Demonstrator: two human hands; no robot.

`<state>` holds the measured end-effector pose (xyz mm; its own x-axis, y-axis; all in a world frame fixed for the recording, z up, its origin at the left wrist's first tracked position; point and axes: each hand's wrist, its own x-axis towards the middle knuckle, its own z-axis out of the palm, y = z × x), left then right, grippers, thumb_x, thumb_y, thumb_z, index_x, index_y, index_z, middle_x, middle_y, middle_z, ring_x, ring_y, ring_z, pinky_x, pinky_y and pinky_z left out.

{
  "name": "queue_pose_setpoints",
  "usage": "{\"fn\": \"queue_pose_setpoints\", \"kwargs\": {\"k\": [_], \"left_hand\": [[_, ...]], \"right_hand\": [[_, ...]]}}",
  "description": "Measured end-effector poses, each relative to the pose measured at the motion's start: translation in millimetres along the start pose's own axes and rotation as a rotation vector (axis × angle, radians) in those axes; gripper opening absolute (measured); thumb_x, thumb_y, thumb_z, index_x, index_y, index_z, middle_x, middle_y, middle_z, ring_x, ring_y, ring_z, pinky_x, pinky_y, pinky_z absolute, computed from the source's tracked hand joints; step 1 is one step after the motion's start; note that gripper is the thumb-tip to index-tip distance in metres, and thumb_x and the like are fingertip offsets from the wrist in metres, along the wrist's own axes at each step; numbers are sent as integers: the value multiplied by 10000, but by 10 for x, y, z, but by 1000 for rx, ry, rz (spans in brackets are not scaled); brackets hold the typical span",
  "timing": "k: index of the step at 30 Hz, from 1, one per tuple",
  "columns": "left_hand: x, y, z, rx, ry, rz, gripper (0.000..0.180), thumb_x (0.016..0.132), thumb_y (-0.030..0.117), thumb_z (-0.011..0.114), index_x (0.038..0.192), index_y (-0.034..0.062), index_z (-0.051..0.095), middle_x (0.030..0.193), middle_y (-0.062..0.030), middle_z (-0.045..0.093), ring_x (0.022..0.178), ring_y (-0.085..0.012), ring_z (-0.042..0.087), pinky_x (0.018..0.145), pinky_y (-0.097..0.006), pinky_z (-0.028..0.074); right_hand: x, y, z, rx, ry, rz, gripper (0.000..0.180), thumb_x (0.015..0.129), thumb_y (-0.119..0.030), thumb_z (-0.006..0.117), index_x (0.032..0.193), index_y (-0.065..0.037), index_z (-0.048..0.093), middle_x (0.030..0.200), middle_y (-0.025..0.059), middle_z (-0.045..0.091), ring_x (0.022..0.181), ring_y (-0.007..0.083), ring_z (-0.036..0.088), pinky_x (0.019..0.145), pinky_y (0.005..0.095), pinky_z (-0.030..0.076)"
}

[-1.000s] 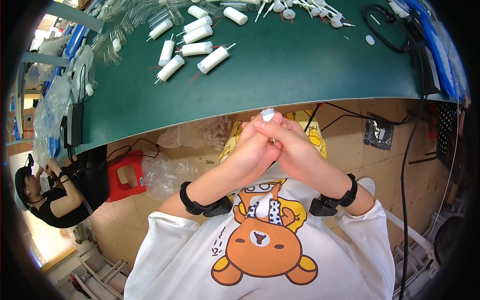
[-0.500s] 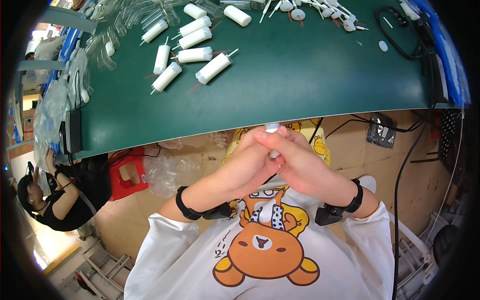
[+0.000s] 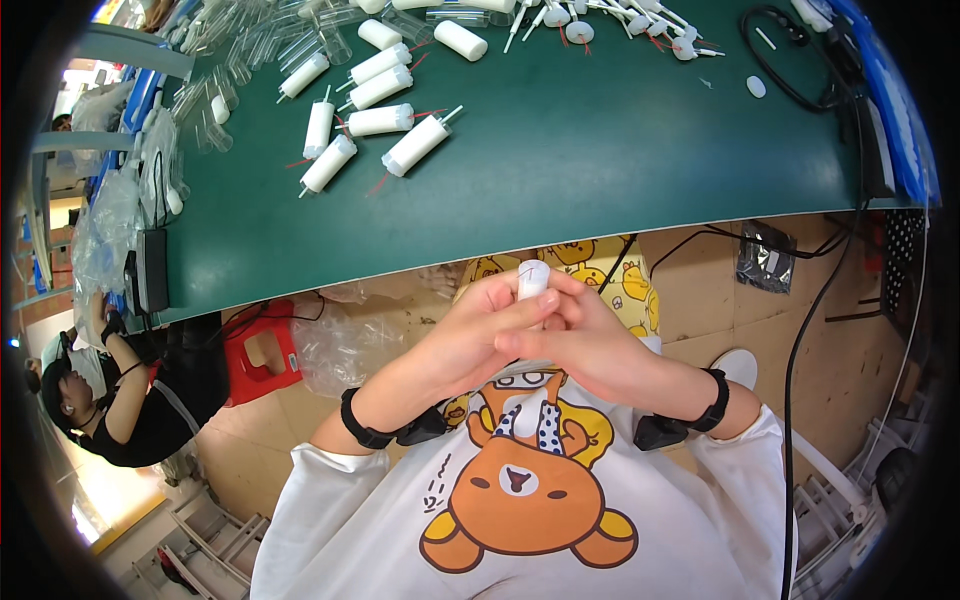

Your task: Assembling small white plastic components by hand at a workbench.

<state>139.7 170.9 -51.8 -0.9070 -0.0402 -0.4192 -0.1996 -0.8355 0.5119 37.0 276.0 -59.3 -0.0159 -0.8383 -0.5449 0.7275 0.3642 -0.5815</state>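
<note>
In front of my chest, just short of the table edge, both hands are wrapped round a white cylinder [image 3: 532, 282] that looks like those on the table. One pale end pokes up above my fingers, and most of its body is hidden. My left hand [image 3: 490, 318] closes on it from the left. From the right, my right hand [image 3: 565, 325] grips it, fingers overlapping the left ones. On the green table [image 3: 600, 140] lie several white cylinders [image 3: 416, 146] in clear sleeves, with thin white stems and red wires.
Clear tubes [image 3: 275, 45] are heaped at the far left. White discs with stems and red wires [image 3: 640, 20] lie at the far edge. A black cable [image 3: 790, 340] hangs at the right. A person [image 3: 130, 390] sits at the left by a red stool [image 3: 262, 350].
My hands have shifted slightly toward my body and opened out a little, so more of the cylinder's pale end shows. The person at the left has moved an arm slightly.
</note>
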Motion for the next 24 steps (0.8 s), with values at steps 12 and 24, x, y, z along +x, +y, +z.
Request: {"fn": "queue_pose_setpoints", "kwargs": {"k": [12,24], "left_hand": [[4,-149,-5,-53,38,24,206,958,273,406,843,105,376,646,34,341,574,-69,328,534,-216,303],[303,-516,203,63,458,370,217,944,238,463,786,100,412,672,34,398,593,-53,360,525,-206,309]], "right_hand": [[11,52,23,-25,-80,-124,643,734,-63,717,1270,-25,365,1099,56,501,993,130,518,856,278,429],[115,-183,-50,-20,31,-64,377,703,-107,726,1000,29,539,919,64,575,863,116,563,745,254,470]]}}
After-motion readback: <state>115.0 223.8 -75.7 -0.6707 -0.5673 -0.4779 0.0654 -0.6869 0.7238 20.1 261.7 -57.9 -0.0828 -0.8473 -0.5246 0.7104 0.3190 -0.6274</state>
